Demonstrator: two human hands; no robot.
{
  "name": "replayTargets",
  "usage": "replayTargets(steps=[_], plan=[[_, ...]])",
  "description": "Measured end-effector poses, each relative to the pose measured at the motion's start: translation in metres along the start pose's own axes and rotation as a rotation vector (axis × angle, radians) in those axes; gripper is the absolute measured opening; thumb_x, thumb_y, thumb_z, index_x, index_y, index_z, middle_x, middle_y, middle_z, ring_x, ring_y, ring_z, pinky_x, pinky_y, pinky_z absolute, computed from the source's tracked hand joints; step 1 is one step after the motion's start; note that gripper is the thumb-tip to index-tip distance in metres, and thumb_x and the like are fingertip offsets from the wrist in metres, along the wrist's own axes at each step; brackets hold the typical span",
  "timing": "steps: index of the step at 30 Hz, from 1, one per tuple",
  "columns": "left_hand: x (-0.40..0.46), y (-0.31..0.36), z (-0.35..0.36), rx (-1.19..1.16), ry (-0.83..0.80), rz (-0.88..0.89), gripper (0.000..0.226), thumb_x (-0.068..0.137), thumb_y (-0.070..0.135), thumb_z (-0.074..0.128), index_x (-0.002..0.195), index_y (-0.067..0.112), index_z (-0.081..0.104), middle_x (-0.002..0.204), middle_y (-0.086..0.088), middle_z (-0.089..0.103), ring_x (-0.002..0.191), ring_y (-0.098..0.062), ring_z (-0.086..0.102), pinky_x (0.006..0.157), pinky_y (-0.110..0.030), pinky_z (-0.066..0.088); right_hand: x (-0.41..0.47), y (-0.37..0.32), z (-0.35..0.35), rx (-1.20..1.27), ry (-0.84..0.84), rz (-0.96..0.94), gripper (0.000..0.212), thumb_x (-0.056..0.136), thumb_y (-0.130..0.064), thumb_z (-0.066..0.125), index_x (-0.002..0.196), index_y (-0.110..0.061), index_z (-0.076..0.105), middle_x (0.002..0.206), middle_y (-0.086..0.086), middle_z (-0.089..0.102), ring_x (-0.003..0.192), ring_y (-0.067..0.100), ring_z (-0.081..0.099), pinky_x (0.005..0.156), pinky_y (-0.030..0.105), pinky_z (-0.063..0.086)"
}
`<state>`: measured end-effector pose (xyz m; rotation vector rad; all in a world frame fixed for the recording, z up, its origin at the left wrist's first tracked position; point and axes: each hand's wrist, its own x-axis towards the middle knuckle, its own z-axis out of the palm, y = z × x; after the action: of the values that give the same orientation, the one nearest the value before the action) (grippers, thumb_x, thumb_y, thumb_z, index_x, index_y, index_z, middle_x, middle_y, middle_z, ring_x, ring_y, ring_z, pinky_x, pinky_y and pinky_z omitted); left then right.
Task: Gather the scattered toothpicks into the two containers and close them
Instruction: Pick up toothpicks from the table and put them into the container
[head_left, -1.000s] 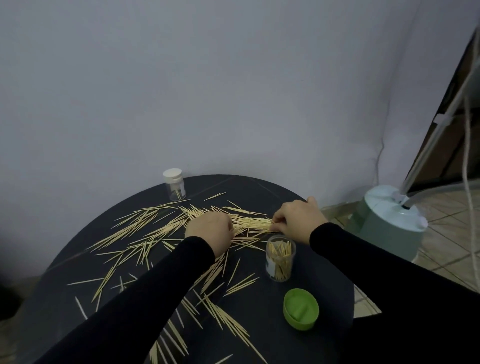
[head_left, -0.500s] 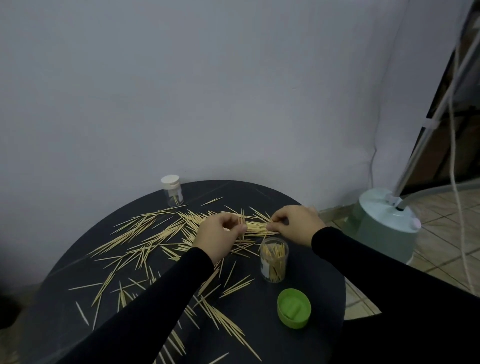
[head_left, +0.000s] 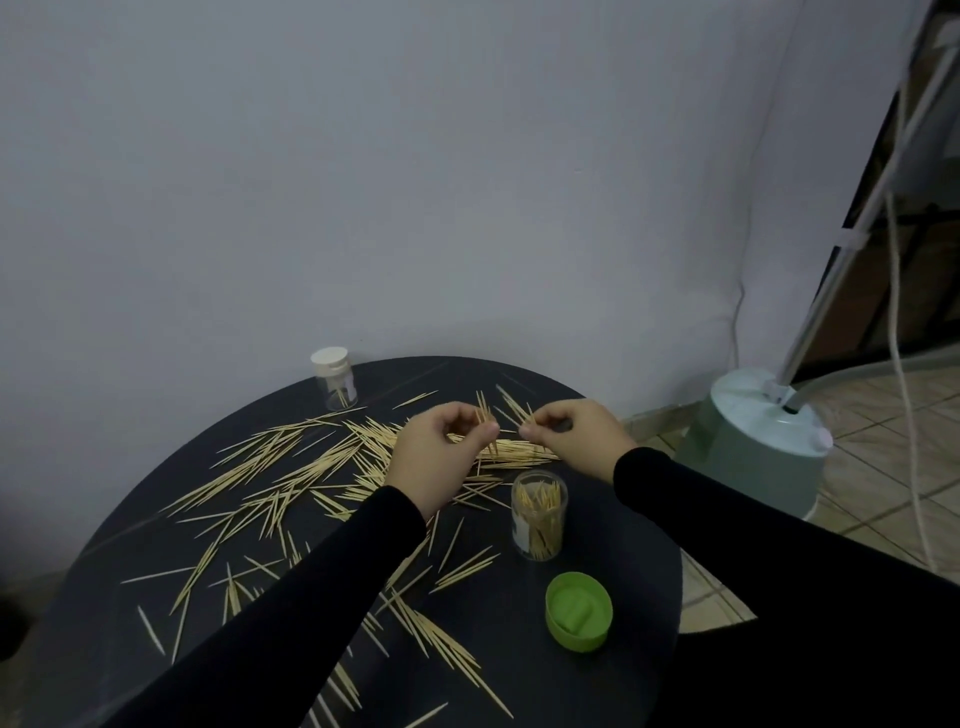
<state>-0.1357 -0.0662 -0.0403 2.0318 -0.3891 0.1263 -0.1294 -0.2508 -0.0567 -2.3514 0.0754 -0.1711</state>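
Start at the left: the small clear jar with the white cap (head_left: 334, 383) stands at about eleven o'clock on the round black table (head_left: 613, 525), capped, with only a few sticks showing inside. From there the scattered toothpicks (head_left: 291, 467) fan across the tabletop from nine o'clock down to six, so most of the gathering is, by the look of it, not yet done.

Your left hand (head_left: 436, 462) is raised just above the pile near twelve o'clock, thumb and curled fingers pinching a small upright bunch of toothpicks (head_left: 485, 422). Square that bunch before you move it: let the lower tips settle level so the sticks run parallel, since splayed ones will likely catch on a rim.

Your right hand (head_left: 574, 439) sits just beside it, fingers curled with thumb and forefinger pressed together; a few sticks fan out behind it, but you cannot tell whether it really has hold of them. Use it to steady and straighten the bunch, not to add more.

The open clear jar (head_left: 538, 514), already part-filled with upright sticks, stands near your right wrist at about three o'clock. Bring the bunch over it vertically and release low. Its green lid (head_left: 578, 610) lies upturned at four o'clock; mind your sleeve does not sweep either one.
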Motion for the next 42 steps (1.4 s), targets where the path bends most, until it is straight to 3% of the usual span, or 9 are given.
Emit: replayTargets(steps=[5, 8, 13, 18, 21, 27, 30, 36, 42], plan=[[-0.004, 0.001, 0.003, -0.104, -0.02, -0.023, 0.008, 0.088, 0.028, 0.066, 0.093, 0.025, 0.071, 0.087, 0.009, 0.066, 0.086, -0.006, 0.06, 0.077, -0.023, 0.047, -0.001, -0.006, -0.003, 0.134, 0.046, -0.027, 0.007, 0.086, -0.046, 0.065, 0.089, -0.04, 0.067, 0.09, -0.019, 0.065, 0.099, 0.01, 0.058, 0.1, 0.047, 0.044], [-0.005, 0.006, 0.002, -0.225, -0.053, -0.036, 0.007, 0.087, 0.026, 0.067, 0.091, 0.025, 0.072, 0.09, 0.006, 0.07, 0.092, -0.009, 0.063, 0.083, -0.026, 0.05, -0.008, -0.014, -0.012, 0.241, 0.011, -0.06, 0.024, 0.088, -0.037, 0.066, 0.107, -0.024, 0.071, 0.091, -0.018, 0.063, 0.094, 0.004, 0.058, 0.086, 0.024, 0.047], [-0.011, 0.01, 0.003, -0.286, -0.106, -0.066, 0.009, 0.084, 0.025, 0.07, 0.093, 0.021, 0.073, 0.091, -0.003, 0.071, 0.087, -0.012, 0.064, 0.08, -0.025, 0.052, -0.023, -0.014, -0.03, 0.329, -0.117, -0.122, 0.021, 0.087, -0.033, 0.066, 0.105, -0.023, 0.072, 0.091, -0.016, 0.069, 0.089, -0.004, 0.06, 0.07, 0.005, 0.044], [-0.018, 0.007, 0.007, -0.296, -0.135, -0.067, 0.009, 0.081, 0.021, 0.073, 0.09, 0.019, 0.074, 0.084, -0.008, 0.07, 0.073, -0.005, 0.062, 0.067, -0.014, 0.05, -0.033, -0.005, -0.039, 0.349, -0.228, -0.17, 0.023, 0.074, -0.042, 0.069, 0.091, -0.027, 0.076, 0.09, -0.006, 0.075, 0.092, 0.006, 0.066, 0.085, 0.022, 0.048], [-0.02, 0.004, 0.009, -0.249, -0.168, -0.051, 0.01, 0.079, 0.021, 0.075, 0.089, 0.02, 0.075, 0.087, -0.006, 0.073, 0.082, -0.017, 0.067, 0.076, -0.025, 0.055, -0.036, -0.001, -0.041, 0.297, -0.292, -0.168, 0.026, 0.068, -0.05, 0.069, 0.085, -0.032, 0.076, 0.087, -0.007, 0.074, 0.095, 0.011, 0.066, 0.093, 0.031, 0.048], [-0.022, 0.006, 0.008, -0.205, -0.181, 0.041, 0.027, 0.075, 0.013, 0.077, 0.099, 0.023, 0.072, 0.078, 0.007, 0.071, 0.07, 0.007, 0.062, 0.066, -0.008, 0.046, -0.038, 0.002, -0.037, 0.19, -0.34, -0.134, 0.009, 0.079, -0.035, 0.073, 0.083, -0.027, 0.077, 0.09, -0.01, 0.063, 0.094, 0.012, 0.06, 0.095, 0.04, 0.048], [-0.024, 0.007, 0.01, -0.175, -0.162, 0.11, 0.026, 0.078, 0.016, 0.076, 0.101, 0.027, 0.072, 0.081, 0.009, 0.071, 0.07, 0.006, 0.059, 0.064, -0.008, 0.043, -0.039, -0.001, -0.036, 0.142, -0.345, -0.149, 0.003, 0.083, -0.029, 0.072, 0.081, -0.029, 0.075, 0.094, -0.008, 0.062, 0.094, 0.013, 0.06, 0.094, 0.04, 0.049], [-0.023, 0.006, 0.017, -0.057, -0.079, 0.171, 0.008, 0.084, 0.023, 0.07, 0.084, 0.031, 0.071, 0.081, 0.01, 0.069, 0.066, 0.01, 0.054, 0.06, -0.006, 0.039, -0.037, -0.004, -0.043, 0.115, -0.358, -0.214, 0.021, 0.072, -0.041, 0.076, 0.093, -0.037, 0.074, 0.093, -0.013, 0.064, 0.097, 0.019, 0.061, 0.093, 0.045, 0.05], [-0.018, -0.004, 0.017, 0.122, -0.109, 0.186, 0.011, 0.086, 0.032, 0.067, 0.096, 0.029, 0.071, 0.088, 0.013, 0.064, 0.078, 0.006, 0.052, 0.063, -0.005, 0.037, -0.037, -0.003, -0.045, -0.023, -0.453, -0.219, 0.057, 0.069, -0.039, 0.081, 0.122, -0.038, 0.06, 0.09, -0.013, 0.062, 0.066, -0.004, 0.048, 0.062, 0.015, 0.039]])
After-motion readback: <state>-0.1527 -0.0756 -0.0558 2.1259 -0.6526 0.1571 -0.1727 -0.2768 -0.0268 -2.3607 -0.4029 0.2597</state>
